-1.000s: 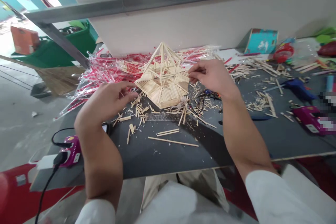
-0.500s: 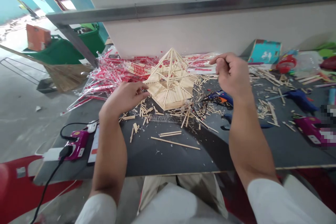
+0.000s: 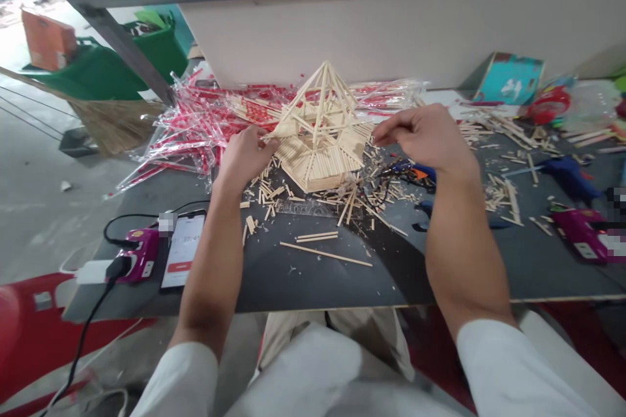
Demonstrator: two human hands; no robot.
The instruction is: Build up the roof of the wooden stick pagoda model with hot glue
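A small model pavilion made of pale wooden sticks (image 3: 320,166) stands on the dark table, with a pointed frame of sticks rising from its wide stick-covered base. My left hand (image 3: 247,156) pinches the left corner of the model between thumb and fingers. Close by the model's right edge is my right hand (image 3: 420,137), its fingers pressed together and pointing at the model. Whatever is between those fingertips, if anything, is too small to make out. In front of the model lie a clear plastic ruler (image 3: 306,208) and several loose sticks (image 3: 325,254).
Red-and-clear plastic wrappers (image 3: 190,124) spread behind and left. A blue-handled tool (image 3: 415,171) lies under my right hand, with a blue glue gun (image 3: 570,177) farther right. Purple power strips (image 3: 144,257) sit at both sides, a phone (image 3: 183,251) beside the left one. Stick scraps litter the table.
My right hand has come down and left, nearer the model's right edge. My left hand stays at the left corner. The view has tilted down a little, showing more of the phone.
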